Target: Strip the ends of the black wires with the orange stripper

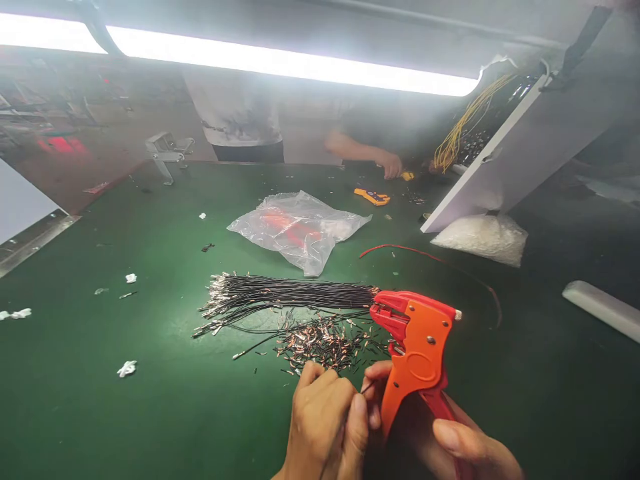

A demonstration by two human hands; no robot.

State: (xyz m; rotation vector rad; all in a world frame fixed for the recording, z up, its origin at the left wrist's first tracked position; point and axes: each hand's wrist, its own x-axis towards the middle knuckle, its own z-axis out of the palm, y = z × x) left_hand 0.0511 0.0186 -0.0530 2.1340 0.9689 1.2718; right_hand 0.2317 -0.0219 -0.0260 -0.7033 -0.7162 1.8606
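Observation:
My right hand (450,443) grips the handles of an orange wire stripper (417,350), jaws pointing up and left. My left hand (323,420) is closed in a pinch on a thin black wire (367,387) just left of the tool's handle. Right behind my hands lies a heap of cut insulation and copper bits (325,343). Beyond it, a bundle of black wires with stripped ends (285,297) stretches across the green table (150,400).
A clear plastic bag with red contents (300,230) lies mid-table, a red wire (430,257) curls to the right, and a white bag (483,237) sits under a slanted white board (525,147). Across the table a person's hand (390,163) rests near an orange tool (373,197). White scraps dot the left.

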